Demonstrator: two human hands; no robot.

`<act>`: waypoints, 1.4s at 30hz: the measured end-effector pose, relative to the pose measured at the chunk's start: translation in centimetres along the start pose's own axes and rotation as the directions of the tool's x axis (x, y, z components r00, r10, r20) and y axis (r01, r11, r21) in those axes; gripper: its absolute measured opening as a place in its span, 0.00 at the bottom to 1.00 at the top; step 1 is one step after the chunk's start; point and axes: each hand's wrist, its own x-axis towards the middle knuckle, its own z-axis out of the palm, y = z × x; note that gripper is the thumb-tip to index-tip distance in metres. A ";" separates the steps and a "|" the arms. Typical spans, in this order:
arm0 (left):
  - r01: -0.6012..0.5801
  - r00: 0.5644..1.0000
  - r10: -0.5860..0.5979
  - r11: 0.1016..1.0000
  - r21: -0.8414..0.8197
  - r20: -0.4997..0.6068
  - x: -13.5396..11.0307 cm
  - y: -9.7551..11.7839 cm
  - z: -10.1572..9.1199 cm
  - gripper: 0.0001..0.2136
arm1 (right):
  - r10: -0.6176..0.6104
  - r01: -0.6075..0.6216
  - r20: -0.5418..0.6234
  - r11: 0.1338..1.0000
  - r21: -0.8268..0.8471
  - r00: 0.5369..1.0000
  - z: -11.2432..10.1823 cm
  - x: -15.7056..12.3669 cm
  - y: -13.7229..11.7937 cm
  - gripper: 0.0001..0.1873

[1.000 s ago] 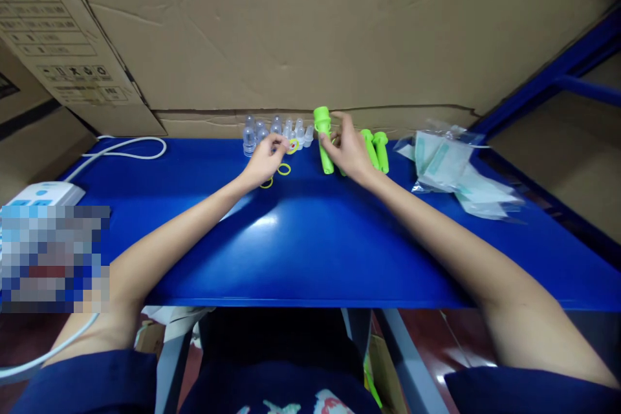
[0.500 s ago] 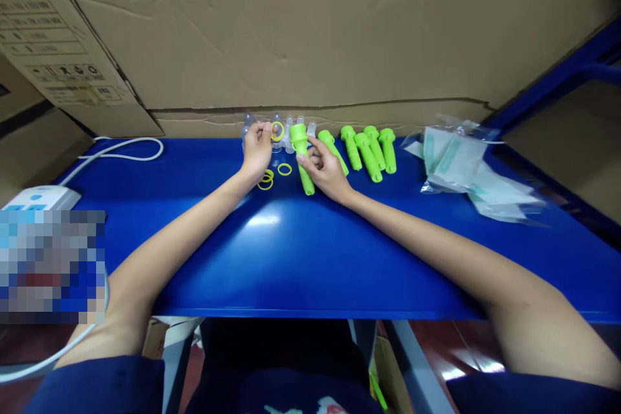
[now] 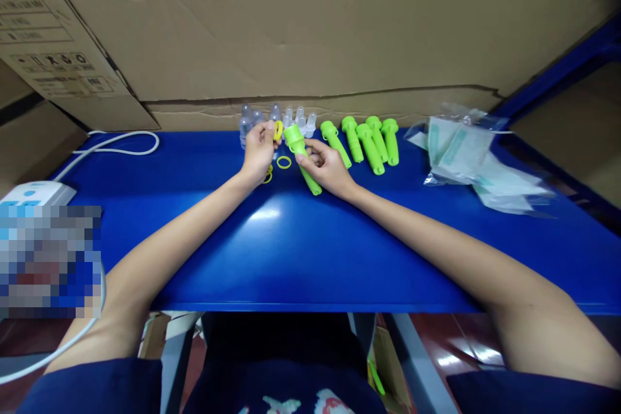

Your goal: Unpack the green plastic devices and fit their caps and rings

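My left hand (image 3: 261, 147) pinches a yellow ring (image 3: 278, 130) between thumb and fingers, close to the wide end of a green flashlight-shaped tube (image 3: 303, 158). My right hand (image 3: 327, 167) is wrapped round that green tube, its wide end tilted up and to the left. The ring and the tube look slightly apart. Below my left hand, a loose yellow ring (image 3: 284, 162) lies on the blue table, and more yellow rings (image 3: 268, 174) are partly hidden by the wrist. Behind the hands stand several clear plastic domed pieces (image 3: 300, 119).
Several green tubes (image 3: 370, 149) lie right of my hands on the blue table (image 3: 310, 259). Farther right are clear bags with white-green packets (image 3: 460, 145). A white power strip (image 3: 39, 197) with a cable sits at the left, and a cardboard wall (image 3: 310, 26) closes the back.
The yellow ring in my left hand has turned more edge-on. The green tube's wide end has tipped left toward the ring. The whole view has shifted slightly.
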 end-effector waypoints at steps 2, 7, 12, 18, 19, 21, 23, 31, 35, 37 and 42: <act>-0.027 1.000 0.027 0.999 0.038 -0.003 -0.6 0.1 0.0 0.14 | -0.041 0.041 0.013 0.999 -0.020 0.999 0.1 -0.1 -0.2 0.25; -0.007 1.000 0.009 0.995 0.098 -0.014 -1.5 1.0 -0.2 0.07 | -0.108 0.110 0.043 0.992 -0.056 0.993 0.1 -0.4 -0.4 0.26; -0.048 0.998 0.052 0.991 0.126 -0.028 -1.5 1.3 -0.6 0.05 | -0.089 0.094 0.083 0.994 -0.052 0.993 0.1 -0.5 -0.5 0.26; -0.081 0.995 0.084 0.995 0.066 -0.051 -1.8 1.4 -0.5 0.09 | -0.089 0.094 0.091 0.994 -0.056 0.992 0.0 -0.7 -0.5 0.24; -0.098 0.994 0.101 0.993 0.065 -0.050 -1.9 1.4 -0.5 0.10 | -0.089 0.094 0.076 0.993 -0.065 0.993 0.0 -0.7 -0.4 0.24; -0.147 0.989 0.149 0.985 0.092 -0.017 -2.2 1.6 -0.4 0.14 | -0.085 0.088 0.039 0.993 -0.085 0.996 0.1 -0.7 -0.3 0.24; -0.206 0.979 0.203 0.966 0.156 0.033 -2.4 1.6 -0.4 0.21 | -0.074 0.074 0.008 0.993 -0.092 0.997 0.1 -0.7 -0.2 0.23; -0.301 0.949 0.256 0.912 0.278 0.186 -3.2 1.4 -0.2 0.24 | -0.055 0.053 -0.025 0.995 -0.079 0.998 0.0 -0.8 -0.3 0.25; -0.336 0.938 0.283 0.885 0.321 0.201 -3.4 1.5 -0.3 0.21 | -0.052 0.050 -0.017 0.995 -0.084 0.999 0.0 -0.8 -0.2 0.26; -0.358 0.930 0.301 0.869 0.342 0.211 -3.6 1.5 -0.3 0.19 | -0.058 0.057 -0.009 0.995 -0.083 0.998 0.1 -0.9 -0.2 0.26; -0.417 0.907 0.356 0.827 0.377 0.222 -3.9 1.1 -0.2 0.18 | -0.065 0.065 0.001 0.994 -0.089 0.998 0.2 -0.9 -0.3 0.26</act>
